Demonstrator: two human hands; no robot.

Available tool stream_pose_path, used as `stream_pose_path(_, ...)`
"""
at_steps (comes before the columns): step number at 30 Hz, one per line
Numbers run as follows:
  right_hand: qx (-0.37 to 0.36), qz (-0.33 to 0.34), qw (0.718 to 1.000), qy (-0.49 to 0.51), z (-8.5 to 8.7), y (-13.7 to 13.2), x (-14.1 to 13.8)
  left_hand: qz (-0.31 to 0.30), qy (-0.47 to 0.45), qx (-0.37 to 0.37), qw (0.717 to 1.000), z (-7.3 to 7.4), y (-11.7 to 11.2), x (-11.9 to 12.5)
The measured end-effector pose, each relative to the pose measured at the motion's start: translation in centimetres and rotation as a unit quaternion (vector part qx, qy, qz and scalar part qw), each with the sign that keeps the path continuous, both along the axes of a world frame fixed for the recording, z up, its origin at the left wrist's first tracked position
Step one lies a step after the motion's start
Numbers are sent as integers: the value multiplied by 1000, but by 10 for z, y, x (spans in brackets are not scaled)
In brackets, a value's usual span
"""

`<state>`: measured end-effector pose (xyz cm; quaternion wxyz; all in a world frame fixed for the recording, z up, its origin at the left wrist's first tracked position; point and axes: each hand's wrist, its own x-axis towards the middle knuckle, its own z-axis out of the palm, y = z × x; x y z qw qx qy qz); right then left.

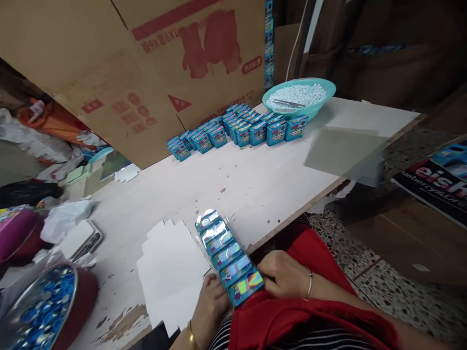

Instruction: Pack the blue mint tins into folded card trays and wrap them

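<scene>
A strip of several small blue packets wrapped in clear plastic (225, 253) lies slanted at the near edge of the white table (255, 180). My left hand (210, 306) grips the strip's near end from the left, fingers curled against it. My right hand (284, 278) presses on the same end from the right, fingers bent, a thin bangle on the wrist. A stack of white card sheets (171, 267) lies just left of the strip.
Rows of blue packets (237, 129) stand at the table's far side beside a teal bowl of white pellets (301, 96). A large cardboard box (146, 73) leans behind. A metal bowl of blue caps (44, 311) and a phone (82, 240) sit at the left.
</scene>
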<state>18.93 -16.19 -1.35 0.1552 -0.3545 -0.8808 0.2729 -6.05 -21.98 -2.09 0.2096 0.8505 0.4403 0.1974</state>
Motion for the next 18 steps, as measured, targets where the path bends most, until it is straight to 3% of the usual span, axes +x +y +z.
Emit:
stream_pose_path(4, -17, -225, 974, 18, -2, 47, 24, -17, 40, 37, 998, 8, 45, 64)
stream_pose_path(6, -45, -341, 936, 72, -8, 70, 44, -36, 32, 37, 998, 16, 70, 99)
stream_pose_path(8, -65, -411, 894, 164, -14, 83, 60, -69, -24, 40, 997, 29, 88, 117)
stream_pose_path(10, -84, -432, 860, 258, -16, 85, 65, 0, -109, 93, 990, 42, 100, 108)
stream_pose_path(11, -94, -430, 849, 294, -15, 83, 63, 83, -153, 132, 976, 47, 105, 95)
stream_pose_path(13, -116, -414, 838, 335, -11, 80, 51, 278, -226, 182, 916, 49, 116, 58)
stream_pose_path(15, -134, -404, 833, 354, -6, 79, 35, 403, -307, 111, 855, 41, 127, 22)
stream_pose_path(16, -137, -405, 827, 365, -3, 81, 28, 422, -346, 32, 837, 35, 132, 8)
stream_pose_path(18, -134, -408, 817, 385, 0, 85, 18, 393, -398, -139, 818, 22, 138, -8)
